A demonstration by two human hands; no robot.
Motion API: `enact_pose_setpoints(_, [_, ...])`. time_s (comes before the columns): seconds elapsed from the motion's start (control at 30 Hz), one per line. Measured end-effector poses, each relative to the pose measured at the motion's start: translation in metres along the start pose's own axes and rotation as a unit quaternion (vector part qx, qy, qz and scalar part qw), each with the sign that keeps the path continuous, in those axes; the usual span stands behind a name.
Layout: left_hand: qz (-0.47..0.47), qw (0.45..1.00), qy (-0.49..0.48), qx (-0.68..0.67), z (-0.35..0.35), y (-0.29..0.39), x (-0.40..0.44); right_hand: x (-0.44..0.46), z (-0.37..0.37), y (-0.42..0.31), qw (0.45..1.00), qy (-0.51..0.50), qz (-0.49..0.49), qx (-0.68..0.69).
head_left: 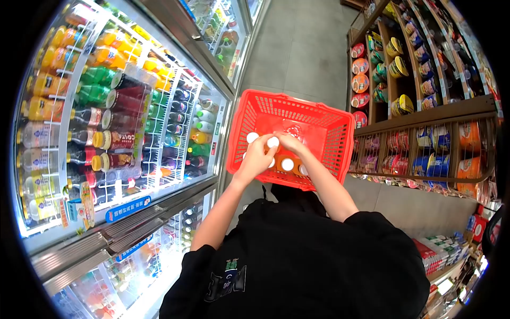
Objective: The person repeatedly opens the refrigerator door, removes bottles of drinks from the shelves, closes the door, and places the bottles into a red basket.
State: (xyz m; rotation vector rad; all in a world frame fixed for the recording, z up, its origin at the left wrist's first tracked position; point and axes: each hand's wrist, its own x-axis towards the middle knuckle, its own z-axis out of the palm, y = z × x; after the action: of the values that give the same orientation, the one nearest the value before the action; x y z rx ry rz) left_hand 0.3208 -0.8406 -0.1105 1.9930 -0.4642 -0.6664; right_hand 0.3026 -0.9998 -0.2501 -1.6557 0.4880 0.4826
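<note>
My left hand (258,157) is inside the red shopping basket (326,114), its fingers closed around a white-capped bottle (273,142). From the other side my right hand (290,142) closes on the same bottle, near its cap. The bottle's body is mostly hidden by my fingers. An orange-coloured bottle (287,165) with a white cap stands by the basket's near wall, below my hands. Another white cap (252,137) shows beside my left fingers, and several more caps are partly covered by my hands.
On the left, a lit drinks fridge (133,122) holds rows of bottles behind its frame. Wooden shelves (385,64) with instant noodle cups stand on the right, above a wire-fronted rack (419,154) of packets. Grey floor tiles (297,53) run between them.
</note>
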Motion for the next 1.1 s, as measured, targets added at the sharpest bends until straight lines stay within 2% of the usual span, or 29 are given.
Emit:
enact_pose_setpoints(0.03, [-0.003,1.000,0.011,-0.017,-0.007,0.010,-0.009,-0.007,0.002,-0.011,0.999,0.051,0.000,0.003])
enact_pose_setpoints(0.1, [0.006,0.997,0.042,-0.065,-0.023,0.017,-0.030,-0.023,-0.002,-0.041,0.992,0.078,0.069,0.072])
enact_pose_setpoints(0.17, [0.015,0.991,0.076,-0.113,-0.037,0.009,-0.056,-0.030,0.002,-0.052,0.986,0.134,0.005,0.095])
enact_pose_setpoints(0.23, [-0.004,0.981,0.084,-0.173,-0.057,-0.005,-0.084,-0.038,0.001,-0.068,0.992,0.114,-0.021,0.058])
enact_pose_setpoints(0.27, [-0.012,0.974,0.105,-0.199,-0.064,-0.015,-0.100,-0.034,0.008,-0.068,0.983,0.136,-0.086,0.088])
enact_pose_setpoints(0.3, [-0.011,0.972,0.123,-0.200,-0.071,-0.025,-0.118,-0.046,0.015,-0.090,0.981,0.154,-0.103,0.064])
enact_pose_setpoints(0.4, [-0.091,0.946,0.195,-0.241,-0.092,-0.053,-0.173,-0.066,0.058,-0.131,0.939,0.228,-0.235,0.101])
enact_pose_setpoints(0.43, [-0.089,0.941,0.218,-0.245,-0.098,-0.061,-0.191,-0.069,0.074,-0.142,0.923,0.243,-0.278,0.105])
enact_pose_setpoints(0.47, [-0.107,0.931,0.251,-0.243,-0.104,-0.068,-0.210,-0.071,0.095,-0.153,0.901,0.225,-0.341,0.148])
enact_pose_setpoints(0.57, [-0.123,0.902,0.332,-0.247,-0.118,-0.088,-0.261,-0.104,0.160,-0.198,0.888,0.118,-0.404,0.185])
enact_pose_setpoints(0.63, [-0.112,0.875,0.403,-0.243,-0.128,-0.090,-0.290,-0.125,0.203,-0.215,0.896,0.010,-0.409,0.172])
enact_pose_setpoints(0.77, [-0.094,0.843,0.498,-0.178,-0.144,-0.086,-0.328,-0.170,0.277,-0.233,0.871,-0.178,-0.424,0.171])
enact_pose_setpoints(0.9, [-0.037,0.796,0.585,-0.152,-0.158,-0.075,-0.342,-0.202,0.329,-0.245,0.864,-0.216,-0.430,0.149])
enact_pose_setpoints(0.97, [-0.010,0.801,0.584,-0.131,-0.168,-0.084,-0.340,-0.201,0.347,-0.246,0.878,-0.194,-0.427,0.100])
enact_pose_setpoints(1.1, [0.097,0.772,0.627,0.037,-0.182,-0.085,-0.323,-0.203,0.361,-0.247,0.884,-0.155,-0.430,0.100])
